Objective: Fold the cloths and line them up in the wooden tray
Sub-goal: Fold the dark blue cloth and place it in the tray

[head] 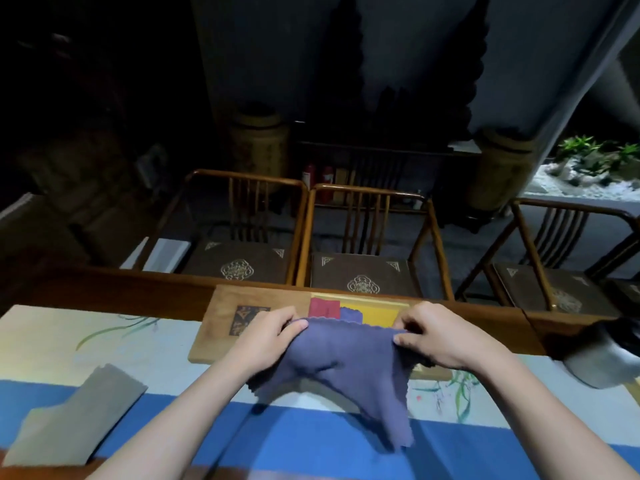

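A grey cloth (74,415) lies on the tabletop (166,344) at your left. Your left hand (268,336) and right hand (431,336) each keep a pinching grip on the purple cloth (341,370), lifted before the wooden tray (221,323), where a red cloth (323,307) lies.

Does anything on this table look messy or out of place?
Nothing is spilled or damaged. The purple cloth hangs lopsided between the left hand and right hand, one corner drooping low. The grey cloths lie askew, outside the wooden tray.
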